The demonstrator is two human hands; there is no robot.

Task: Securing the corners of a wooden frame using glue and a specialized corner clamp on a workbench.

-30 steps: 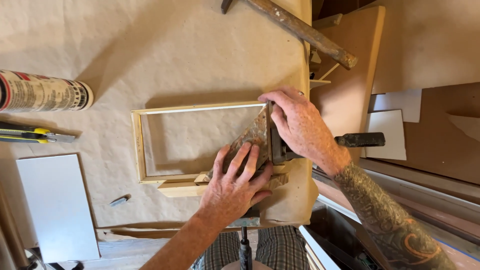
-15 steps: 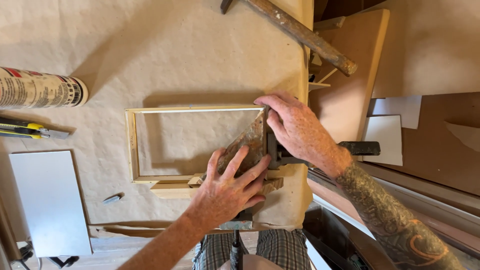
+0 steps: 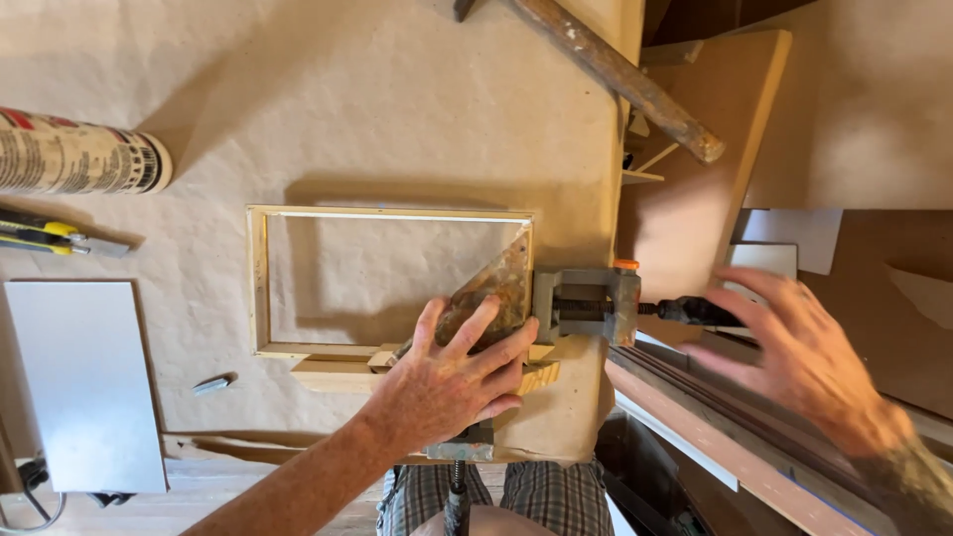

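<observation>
A printed tube (image 3: pixel 79 151) lies at upper left, a yellow knife (image 3: pixel 45 234) below it, a white panel (image 3: pixel 87 382) at lower left, a hammer handle (image 3: pixel 620 77) at top.

— Where is the left hand (image 3: pixel 452 382)?

— Low in the middle of the frame, palm down, fingers (image 3: pixel 496 347) spread and pointing up and to the right, pressed flat. Its bare forearm runs down to the lower left edge.

— And the right hand (image 3: pixel 804 357)?

— At the right of the frame, blurred, open, with loosely spread fingers (image 3: pixel 740 323) pointing left. It grips nothing. Its tattooed forearm leaves through the lower right corner.
</observation>
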